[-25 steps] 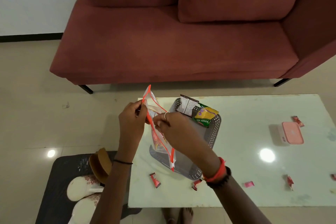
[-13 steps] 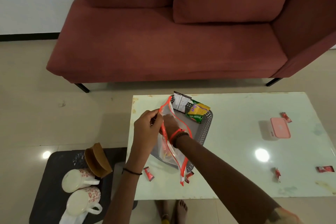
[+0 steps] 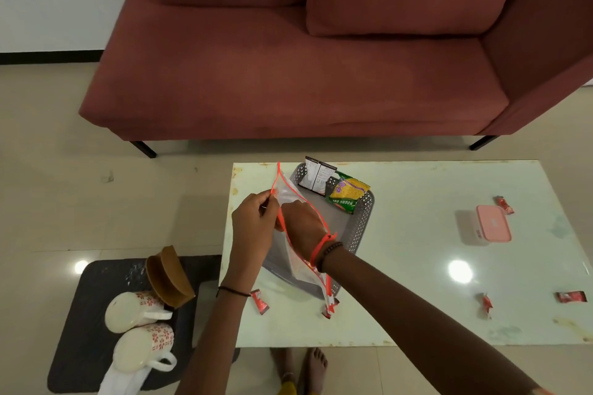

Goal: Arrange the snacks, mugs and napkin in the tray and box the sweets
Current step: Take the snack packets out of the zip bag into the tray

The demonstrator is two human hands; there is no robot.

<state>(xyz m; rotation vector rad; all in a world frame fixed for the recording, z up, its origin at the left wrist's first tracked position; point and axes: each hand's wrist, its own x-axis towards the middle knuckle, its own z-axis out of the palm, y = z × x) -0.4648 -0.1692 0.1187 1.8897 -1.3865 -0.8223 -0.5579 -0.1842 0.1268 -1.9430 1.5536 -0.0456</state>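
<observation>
**A:** Which way is the zip bag (image 3: 287, 191) pointing?

**B:** Its long axis is running from far left to near right. The orange-edged mouth is gaping upward, and the near corner is hanging past the near rim of the grey tray (image 3: 363, 224). The bag is sitting above the tray's left half, on the left part of the worktop (image 3: 417, 269).

**A:** And the hands?

**B:** The left hand (image 3: 253, 222) is coming in from the near side with its forearm rising steeply, and its fingers (image 3: 268, 202) are pinching the bag's left lip. The right hand (image 3: 303, 223) is reaching across from the right, palm down, plunged into the mouth up to the beaded wrist. Its fingers are hiding inside, so I cannot tell what they are doing.

**A:** Anything in the tray?

**B:** A green packet (image 3: 348, 195) is leaning at its far end. The pink box (image 3: 493, 228) is sitting well apart on the right.
</observation>
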